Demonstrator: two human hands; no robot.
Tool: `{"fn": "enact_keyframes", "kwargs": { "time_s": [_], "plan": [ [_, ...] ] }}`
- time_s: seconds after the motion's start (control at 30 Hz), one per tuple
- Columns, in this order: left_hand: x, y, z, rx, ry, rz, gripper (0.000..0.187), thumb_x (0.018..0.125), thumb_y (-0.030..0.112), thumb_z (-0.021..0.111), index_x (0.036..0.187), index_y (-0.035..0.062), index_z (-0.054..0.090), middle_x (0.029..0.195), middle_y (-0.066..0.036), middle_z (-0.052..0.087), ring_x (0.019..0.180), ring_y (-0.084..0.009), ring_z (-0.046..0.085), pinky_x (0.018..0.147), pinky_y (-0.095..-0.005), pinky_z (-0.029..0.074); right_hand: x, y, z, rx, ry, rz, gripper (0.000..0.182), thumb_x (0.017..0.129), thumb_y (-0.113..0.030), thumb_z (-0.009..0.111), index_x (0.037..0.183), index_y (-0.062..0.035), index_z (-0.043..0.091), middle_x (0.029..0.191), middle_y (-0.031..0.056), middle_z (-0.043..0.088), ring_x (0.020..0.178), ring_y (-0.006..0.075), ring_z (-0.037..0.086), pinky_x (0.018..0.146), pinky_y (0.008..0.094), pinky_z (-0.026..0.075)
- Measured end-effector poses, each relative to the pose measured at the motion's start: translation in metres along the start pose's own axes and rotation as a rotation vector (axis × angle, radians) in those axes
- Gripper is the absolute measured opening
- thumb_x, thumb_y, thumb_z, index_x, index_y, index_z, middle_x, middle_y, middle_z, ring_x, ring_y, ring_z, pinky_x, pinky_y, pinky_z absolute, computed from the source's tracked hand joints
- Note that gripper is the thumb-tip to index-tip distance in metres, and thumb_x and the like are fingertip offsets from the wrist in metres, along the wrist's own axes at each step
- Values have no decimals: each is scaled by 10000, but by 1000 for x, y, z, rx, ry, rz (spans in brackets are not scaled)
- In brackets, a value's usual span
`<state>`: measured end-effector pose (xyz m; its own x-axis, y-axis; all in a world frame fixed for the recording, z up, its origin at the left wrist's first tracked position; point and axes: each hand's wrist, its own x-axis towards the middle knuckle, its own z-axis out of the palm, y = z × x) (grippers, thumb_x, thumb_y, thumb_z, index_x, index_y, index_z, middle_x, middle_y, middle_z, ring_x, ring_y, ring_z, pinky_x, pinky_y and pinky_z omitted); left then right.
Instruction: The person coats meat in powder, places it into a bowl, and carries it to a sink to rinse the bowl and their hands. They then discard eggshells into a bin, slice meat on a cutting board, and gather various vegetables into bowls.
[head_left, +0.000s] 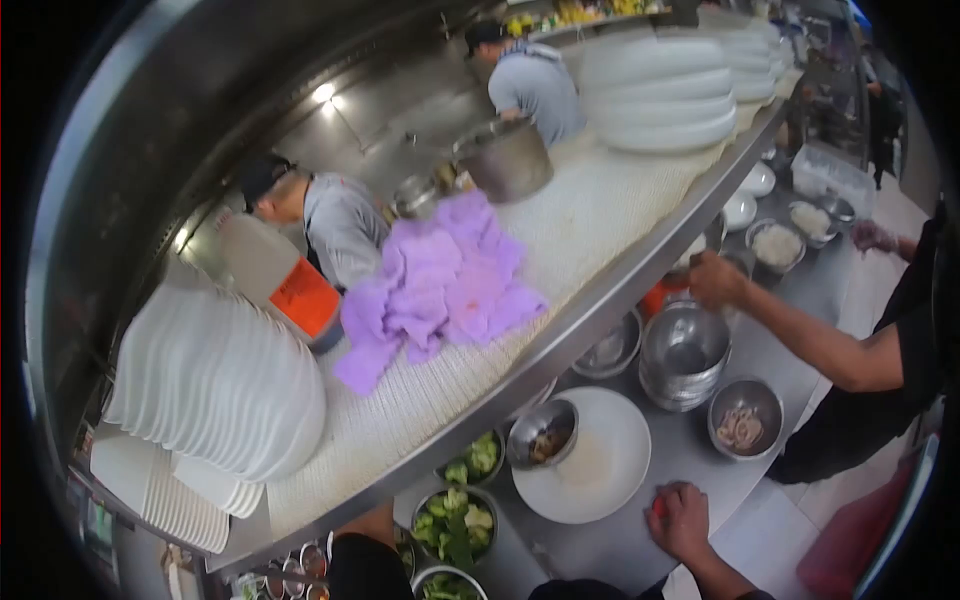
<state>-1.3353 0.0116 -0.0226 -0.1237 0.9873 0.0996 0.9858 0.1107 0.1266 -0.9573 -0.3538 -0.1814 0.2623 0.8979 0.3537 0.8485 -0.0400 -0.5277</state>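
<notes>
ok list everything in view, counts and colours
plate stacks: two, white, shelf ends
cloth: one, purple, mid shelf
pot: one, steel, behind cloth
broccoli bowls: three, green, counter under shelf
plate: one, white, counter, small bowl on it
steel bowl stack: one, silver, counter centre
meat bowl: one, steel, beside the stack
co-workers: two, grey tops, beyond shelf
co-worker's arm: one, reaching from right
right hand: on counter by plate, red item beneath
left hand: hidden

One head-worn fisheye view looks steeply down, close over the steel counter [690,450].
</notes>
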Motion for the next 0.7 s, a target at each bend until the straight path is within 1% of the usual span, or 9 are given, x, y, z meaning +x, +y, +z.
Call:
{"fn": "enact_keyframes", "kwargs": {
  "time_s": [0.17,0.37,0.7],
  "plan": [
    [-16,-40,-16,-125,83,-7,431,906,264,649,1298,109,558,1265,-204,571,1141,-329,572,901,-408,499,4,-3,-1,10,-14,36,473,705,-182,771,1132,-78,594,1084,127,538,1004,322,537,824,436,414],
    [-42,-81,-26,-257,108,-69,443,909,273,646,1310,112,548,1282,-202,563,1150,-329,569,907,-412,498,8,-1,-4,27,-15,48,479,701,-169,777,1134,-76,593,1066,121,547,999,309,546,823,425,419],
    [-34,-81,-4,-251,98,-125,462,915,288,642,1330,117,531,1311,-198,549,1164,-328,565,916,-418,495,8,-4,-6,1,-12,30,473,699,-191,782,1125,-95,599,1056,108,547,958,297,550,799,414,423]
  ]
}}
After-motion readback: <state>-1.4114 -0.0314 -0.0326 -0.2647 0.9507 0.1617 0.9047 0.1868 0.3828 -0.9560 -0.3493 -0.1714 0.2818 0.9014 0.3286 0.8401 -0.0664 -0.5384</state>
